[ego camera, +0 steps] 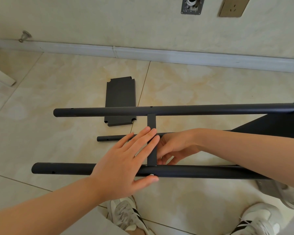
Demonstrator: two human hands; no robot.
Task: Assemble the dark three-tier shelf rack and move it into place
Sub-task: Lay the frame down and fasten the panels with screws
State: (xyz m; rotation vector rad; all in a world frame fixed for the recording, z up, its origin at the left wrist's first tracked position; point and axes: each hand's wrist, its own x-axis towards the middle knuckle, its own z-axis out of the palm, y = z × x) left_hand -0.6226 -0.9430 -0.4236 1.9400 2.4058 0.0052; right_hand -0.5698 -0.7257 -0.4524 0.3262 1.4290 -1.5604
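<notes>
The dark rack lies on its side on the tiled floor. Its far pole [100, 111] and near pole [66, 168] run left to right, and a third pole [109, 138] shows lower between them. A shelf panel [151, 122] stands edge-on between the two upper poles. Another fitted shelf [270, 128] sits at the right. My left hand [126, 161] lies flat with straight fingers across the near pole and the panel's edge, thumb under the pole beside a screw head [151, 174]. My right hand [176, 146] curls its fingers round that panel from the right. One loose shelf panel [120, 99] lies flat on the floor beyond.
A wall with a baseboard [176, 55] runs along the back, with a door stopper [25, 35] and two wall sockets [232, 5] above. A white object [2, 75] lies at the left edge. My shoes [126, 216] stand just below the rack.
</notes>
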